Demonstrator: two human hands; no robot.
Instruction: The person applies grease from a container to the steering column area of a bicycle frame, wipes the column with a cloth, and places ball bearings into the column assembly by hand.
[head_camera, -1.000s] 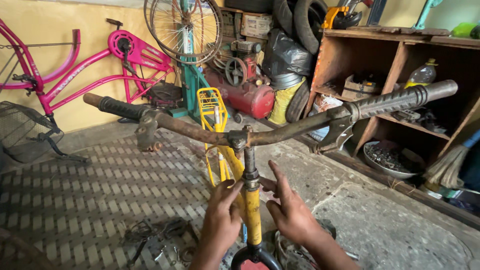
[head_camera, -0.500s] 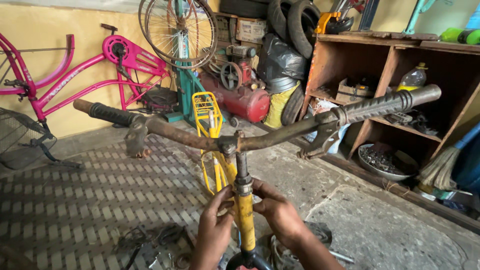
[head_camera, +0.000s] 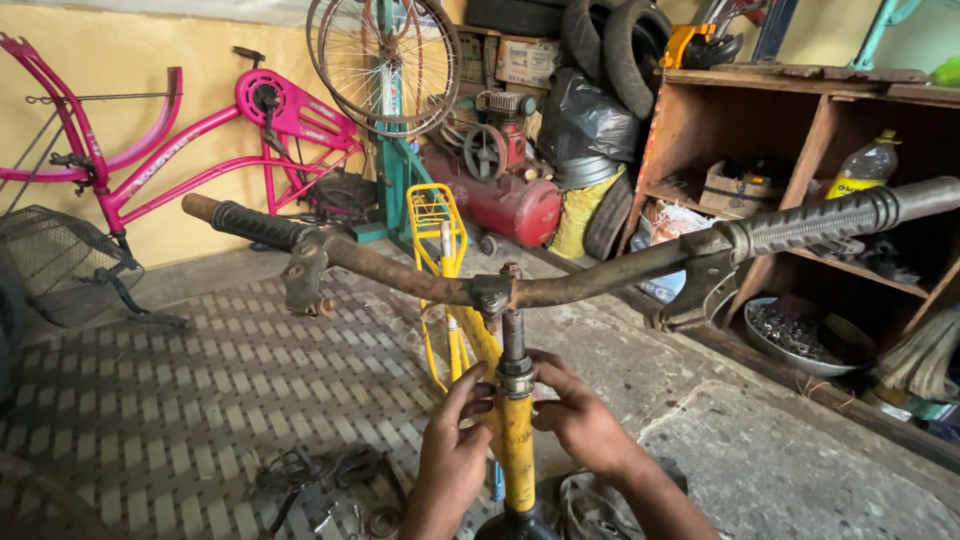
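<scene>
Both hands are on the yellow head tube (head_camera: 517, 440), just under the headset nut (head_camera: 515, 378). Left hand (head_camera: 452, 462) has its fingers (head_camera: 470, 392) curled loosely against the tube's left side, tips pointing up at the nut — touching, not clenched. Right hand (head_camera: 585, 425) wraps the right side, fingers (head_camera: 553, 368) bent round toward the nut and stem (head_camera: 512, 335); it looks like a light hold on the tube top, though I can't tell whether the fingertips are actually turning the nut.

Status as I read it: the rusty handlebar (head_camera: 560, 285) is seated — the stem runs down into the tube right above the fingers, clamp centred, both grips (head_camera: 250, 224) on, brake lever (head_camera: 700, 292) hanging on the right side. So the bar is in; what looks left is snugging the headset by hand, then squaring things up. No wrench in either hand, so final tightening appears not done yet.

Below the left fingers, loose dark parts (head_camera: 320, 480) lie on the checkered floor (head_camera: 150, 420). Beyond the fingers, the yellow frame (head_camera: 440, 235) continues away toward a red compressor (head_camera: 500, 195); a pink bike (head_camera: 200, 140) leans on the wall far left, and a wooden shelf (head_camera: 800, 130) stands off to the right.
</scene>
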